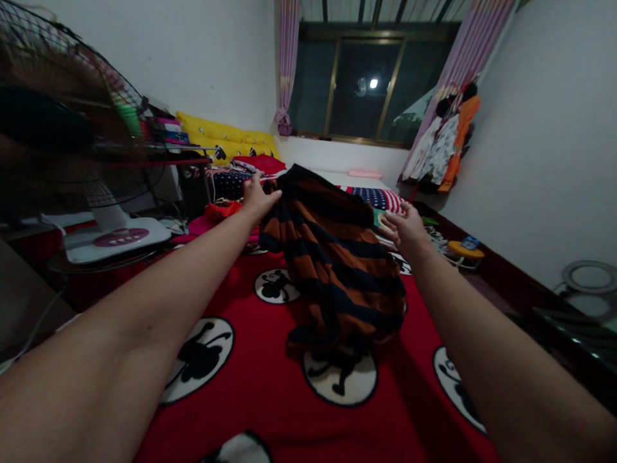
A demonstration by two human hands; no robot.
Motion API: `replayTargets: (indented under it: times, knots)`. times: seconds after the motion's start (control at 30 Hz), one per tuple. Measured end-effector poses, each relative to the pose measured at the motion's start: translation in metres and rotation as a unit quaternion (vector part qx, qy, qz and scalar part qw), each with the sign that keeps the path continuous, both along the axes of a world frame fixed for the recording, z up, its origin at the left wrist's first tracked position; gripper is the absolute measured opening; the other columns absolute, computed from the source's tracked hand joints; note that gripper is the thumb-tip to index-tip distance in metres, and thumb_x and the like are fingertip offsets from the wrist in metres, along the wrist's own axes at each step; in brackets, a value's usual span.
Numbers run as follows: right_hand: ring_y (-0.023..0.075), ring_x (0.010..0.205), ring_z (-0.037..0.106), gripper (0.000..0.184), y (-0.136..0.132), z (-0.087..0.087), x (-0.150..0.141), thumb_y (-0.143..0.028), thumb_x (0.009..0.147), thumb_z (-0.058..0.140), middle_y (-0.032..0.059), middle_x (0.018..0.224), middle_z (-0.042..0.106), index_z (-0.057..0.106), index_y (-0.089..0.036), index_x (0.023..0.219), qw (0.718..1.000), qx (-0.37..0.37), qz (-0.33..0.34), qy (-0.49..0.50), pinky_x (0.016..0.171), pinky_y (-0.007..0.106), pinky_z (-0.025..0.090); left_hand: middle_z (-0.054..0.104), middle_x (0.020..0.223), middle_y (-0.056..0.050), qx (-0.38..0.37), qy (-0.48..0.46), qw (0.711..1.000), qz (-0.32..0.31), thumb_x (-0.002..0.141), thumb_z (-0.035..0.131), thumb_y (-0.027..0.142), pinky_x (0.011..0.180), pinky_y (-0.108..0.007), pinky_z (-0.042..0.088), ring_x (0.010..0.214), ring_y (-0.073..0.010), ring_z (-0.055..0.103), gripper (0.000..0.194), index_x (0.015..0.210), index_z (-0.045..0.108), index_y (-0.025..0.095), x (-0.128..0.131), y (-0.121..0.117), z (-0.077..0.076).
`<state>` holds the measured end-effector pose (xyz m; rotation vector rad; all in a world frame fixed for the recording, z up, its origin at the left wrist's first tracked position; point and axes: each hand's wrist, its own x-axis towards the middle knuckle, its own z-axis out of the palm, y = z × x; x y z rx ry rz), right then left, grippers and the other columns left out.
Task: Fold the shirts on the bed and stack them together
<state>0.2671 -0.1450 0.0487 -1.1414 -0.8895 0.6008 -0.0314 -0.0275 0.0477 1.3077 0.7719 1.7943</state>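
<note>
A black and rust-brown striped shirt [337,270] hangs partly bunched over the bed, its lower part close to the red blanket [270,399]. At its upper left corner, the fingers and thumb of my left hand [260,200] are closed on the cloth. My right hand [405,228] is to the right of the shirt, fingers apart and stretched toward it. No cloth shows in that hand. Folds hide part of the shirt's shape.
A standing fan [113,225] is at the left beside a small table [159,161]. Folded clothes and a yellow cushion [231,138] lie at the far end, below a window [366,90]. Clothes [446,141] hang at the right; an orange stool [465,251] stands beneath.
</note>
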Motion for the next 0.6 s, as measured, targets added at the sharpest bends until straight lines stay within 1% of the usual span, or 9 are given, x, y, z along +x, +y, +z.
replayTargets:
  times: [0.07,0.13,0.17,0.23,0.3,0.37,0.47,0.53,0.6]
  knots:
    - [0.0177,0.096,0.063,0.05,-0.011,-0.016,-0.003,-0.019,0.067,0.067,0.0077,0.124,0.055,0.049,-0.024,0.113,0.996,-0.017,0.012,-0.082,0.071,0.03,0.056,0.055,0.118,-0.005,0.021,0.049,0.998,0.031,0.049,0.077,-0.007,0.114,-0.031,0.017,0.133,-0.0238,0.032,0.049,0.091,0.063,0.016,-0.001,-0.01,-0.02]
    - [0.0203,0.098,0.063,0.046,-0.035,-0.041,-0.004,-0.025,0.069,0.068,0.009,0.12,0.058,0.053,-0.021,0.111,0.984,-0.022,0.033,-0.173,0.075,0.032,0.056,0.06,0.109,-0.005,0.029,0.183,0.981,0.048,0.054,0.076,0.0,0.11,-0.033,0.027,0.124,-0.0248,0.043,0.039,0.088,0.067,0.016,-0.006,-0.031,-0.049]
    - [0.0208,0.095,0.063,0.042,-0.049,-0.054,-0.004,-0.028,0.07,0.067,0.0086,0.113,0.062,0.055,-0.02,0.109,0.975,-0.027,0.042,-0.215,0.075,0.032,0.055,0.063,0.103,-0.006,0.026,0.272,0.961,0.044,0.059,0.074,0.007,0.104,-0.034,0.034,0.115,-0.0248,0.05,0.03,0.087,0.068,0.016,-0.008,-0.045,-0.064]
    - [0.0203,0.087,0.064,0.032,-0.081,-0.078,-0.004,-0.032,0.075,0.065,0.0071,0.099,0.065,0.059,-0.019,0.103,0.954,-0.047,0.047,-0.293,0.074,0.033,0.054,0.068,0.089,-0.005,-0.004,0.419,0.908,-0.014,0.073,0.067,0.022,0.086,-0.031,0.046,0.092,-0.0224,0.061,0.016,0.087,0.07,0.015,-0.014,-0.077,-0.089]
    - [0.0185,0.078,0.063,0.024,-0.112,-0.095,-0.004,-0.034,0.079,0.063,0.0055,0.089,0.065,0.061,-0.019,0.098,0.927,-0.066,0.058,-0.365,0.068,0.03,0.053,0.069,0.075,-0.004,-0.042,0.501,0.858,-0.104,0.081,0.058,0.033,0.067,-0.026,0.046,0.072,-0.0185,0.062,0.024,0.082,0.071,0.013,-0.017,-0.109,-0.104]
    - [0.0159,0.07,0.06,0.017,-0.137,-0.104,-0.006,-0.033,0.083,0.061,0.0041,0.083,0.063,0.06,-0.02,0.094,0.892,-0.06,0.087,-0.44,0.062,0.028,0.05,0.069,0.07,-0.004,-0.041,0.545,0.819,-0.175,0.084,0.054,0.036,0.06,-0.023,0.043,0.065,-0.0159,0.061,0.03,0.08,0.072,0.013,-0.017,-0.135,-0.111]
    - [0.014,0.074,0.059,0.007,-0.162,-0.112,-0.014,-0.022,0.086,0.056,0.0043,0.089,0.061,0.061,-0.021,0.091,0.827,-0.01,0.145,-0.542,0.065,0.025,0.049,0.071,0.077,-0.004,0.006,0.556,0.796,-0.239,0.084,0.054,0.03,0.065,-0.021,0.043,0.071,-0.015,0.062,0.025,0.086,0.073,0.013,-0.012,-0.158,-0.113]
    - [0.0152,0.087,0.062,0.016,-0.169,-0.116,-0.024,-0.015,0.086,0.053,0.0056,0.102,0.061,0.062,-0.022,0.097,0.787,0.007,0.183,-0.589,0.073,0.025,0.051,0.071,0.081,-0.004,0.038,0.556,0.788,-0.26,0.081,0.055,0.022,0.069,-0.022,0.043,0.074,-0.0151,0.062,0.022,0.089,0.074,0.014,-0.004,-0.163,-0.115]
    - [0.0175,0.097,0.063,0.031,-0.167,-0.121,-0.036,-0.011,0.083,0.053,0.0069,0.116,0.059,0.06,-0.024,0.111,0.755,-0.008,0.196,-0.625,0.079,0.027,0.051,0.07,0.082,-0.003,0.046,0.55,0.788,-0.274,0.078,0.056,0.017,0.07,-0.022,0.044,0.075,-0.0158,0.062,0.022,0.091,0.073,0.014,0.007,-0.163,-0.116]
